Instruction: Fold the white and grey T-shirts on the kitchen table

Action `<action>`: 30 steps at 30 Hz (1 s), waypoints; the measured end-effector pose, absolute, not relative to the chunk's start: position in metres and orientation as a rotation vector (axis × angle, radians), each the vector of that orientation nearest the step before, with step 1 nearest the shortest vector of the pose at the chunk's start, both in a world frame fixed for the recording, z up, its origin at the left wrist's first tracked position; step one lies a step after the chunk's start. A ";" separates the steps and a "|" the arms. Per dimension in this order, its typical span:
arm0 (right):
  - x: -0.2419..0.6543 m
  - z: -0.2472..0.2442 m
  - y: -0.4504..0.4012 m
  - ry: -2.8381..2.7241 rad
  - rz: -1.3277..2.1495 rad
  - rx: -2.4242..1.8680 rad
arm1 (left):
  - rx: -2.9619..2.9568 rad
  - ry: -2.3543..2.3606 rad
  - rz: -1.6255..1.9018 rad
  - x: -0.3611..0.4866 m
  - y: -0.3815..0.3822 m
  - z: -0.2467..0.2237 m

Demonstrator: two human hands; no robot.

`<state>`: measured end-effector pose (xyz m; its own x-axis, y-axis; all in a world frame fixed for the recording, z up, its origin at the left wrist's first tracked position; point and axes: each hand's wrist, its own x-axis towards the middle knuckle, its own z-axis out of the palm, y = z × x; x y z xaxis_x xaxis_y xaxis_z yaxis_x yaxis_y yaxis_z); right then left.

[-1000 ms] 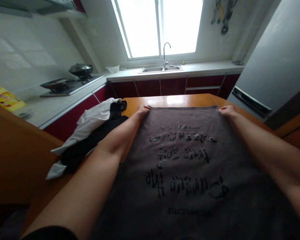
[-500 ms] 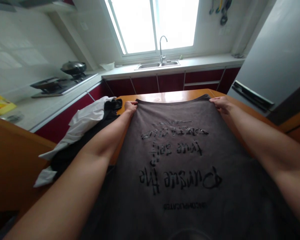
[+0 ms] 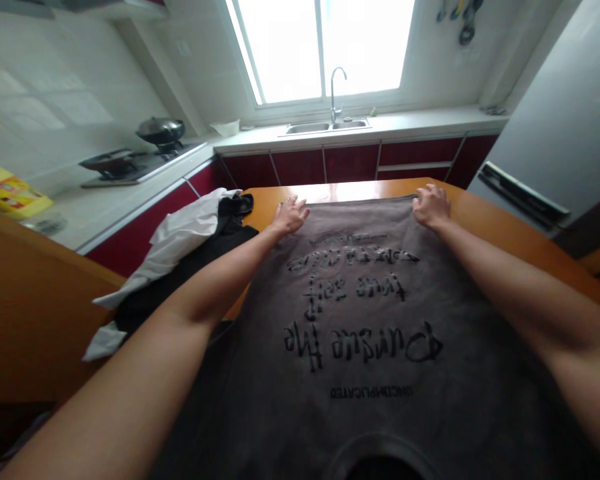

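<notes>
Across table, grey shirt, clothes heaped near left hand

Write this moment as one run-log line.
printed grey shirt: spread on table, neckline near | left hand: at far-left corner | right hand: at far-right corner

- Window, glaring white, beyond the grip.
- Pale wall around it.
- White counter below the window, beyond the grip, with a two-basin sink and faucet.
- Dark red cupboards under the counter.
- Stove, left of the grip and farther off.
- Glossy tiles behind the stove, patched with light.
- Silver fridge, right of the grip.
- Orange-brown table under the grip, shining at its far edge.
</notes>
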<state>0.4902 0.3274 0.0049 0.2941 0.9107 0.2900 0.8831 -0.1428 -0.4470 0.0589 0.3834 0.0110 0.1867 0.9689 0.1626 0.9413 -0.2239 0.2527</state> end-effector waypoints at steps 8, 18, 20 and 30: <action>0.429 0.014 0.276 -1.840 0.058 -2.194 | 2.408 1.936 0.262 0.102 0.328 0.027; 0.359 0.015 0.194 -2.037 0.271 -2.093 | 2.495 1.619 0.061 0.150 0.226 0.028; 0.355 0.027 0.174 -1.965 0.198 -2.043 | 2.525 1.647 0.158 0.147 0.209 0.038; 0.317 0.051 0.003 -2.094 0.370 -1.725 | 2.690 1.287 0.148 0.092 0.059 0.056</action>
<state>0.3168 0.0033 0.0506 -0.1579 0.9779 0.1373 0.8717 0.2033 -0.4458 0.0921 0.0587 0.0556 0.6260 0.7795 0.0218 0.7642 -0.6187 0.1820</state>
